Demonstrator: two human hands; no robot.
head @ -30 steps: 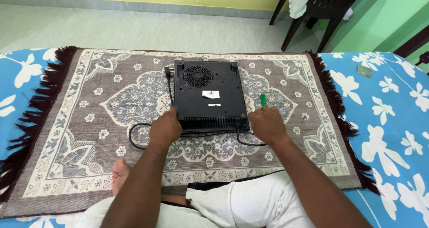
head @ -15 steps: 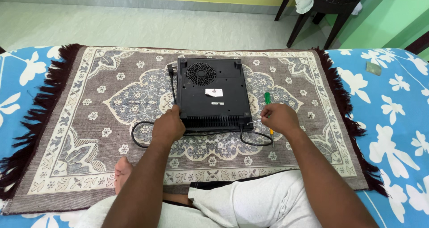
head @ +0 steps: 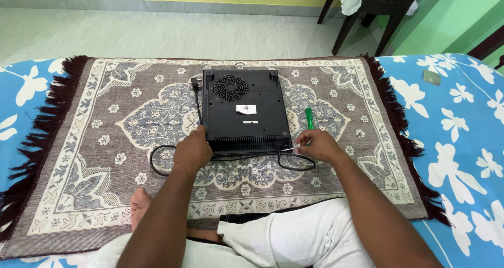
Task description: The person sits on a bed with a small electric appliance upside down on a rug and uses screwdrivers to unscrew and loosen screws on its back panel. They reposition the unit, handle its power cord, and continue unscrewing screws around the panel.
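Your left hand (head: 193,151) gripped the near left corner of the upturned black cooker (head: 245,110); your right hand (head: 317,146) pinched something small at its near right corner, beside the green screwdriver (head: 310,120). Open rug (head: 94,142) surrounded the cooker.

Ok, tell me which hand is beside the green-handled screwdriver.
The right hand: the green-handled screwdriver lies beside it, while the left hand rests on the black appliance.

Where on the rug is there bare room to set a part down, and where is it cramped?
Free: the rug left of the black appliance, out to the fringe, and the right side beyond the green screwdriver. Crowded: the near edge, where the left hand, right hand and looped black cord sit.
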